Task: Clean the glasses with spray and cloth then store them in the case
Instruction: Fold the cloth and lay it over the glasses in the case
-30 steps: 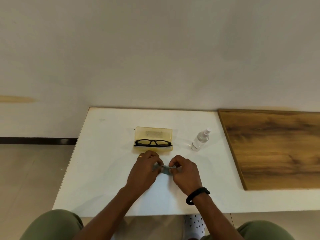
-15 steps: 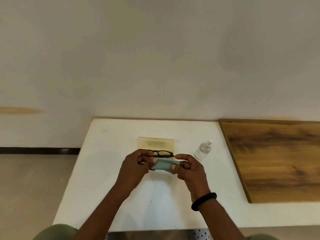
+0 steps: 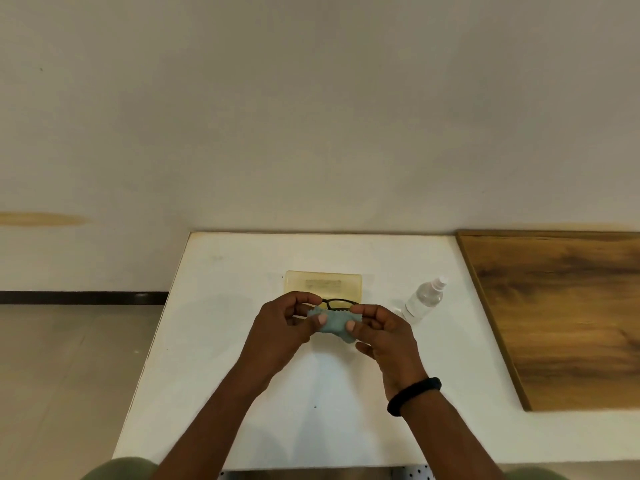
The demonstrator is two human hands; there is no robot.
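A small grey-blue cloth (image 3: 334,322) is stretched between my two hands above the white table (image 3: 221,341). My left hand (image 3: 280,327) pinches its left edge and my right hand (image 3: 384,336) pinches its right edge, thumbs on top. Behind the cloth, black-framed glasses (image 3: 337,302) lie in an open yellowish translucent case (image 3: 322,282); the cloth and my fingers hide most of the frame. A clear spray bottle (image 3: 424,299) with a white nozzle stands to the right of the case.
A wooden board (image 3: 561,317) covers the right part of the table. A pale wall runs right behind the table's far edge. The floor (image 3: 69,375) drops away past the table's left edge. My knees show below the near edge.
My hands rose from the table with the cloth and pulled it open wider between them. The view tilted, so the table sits lower in frame.
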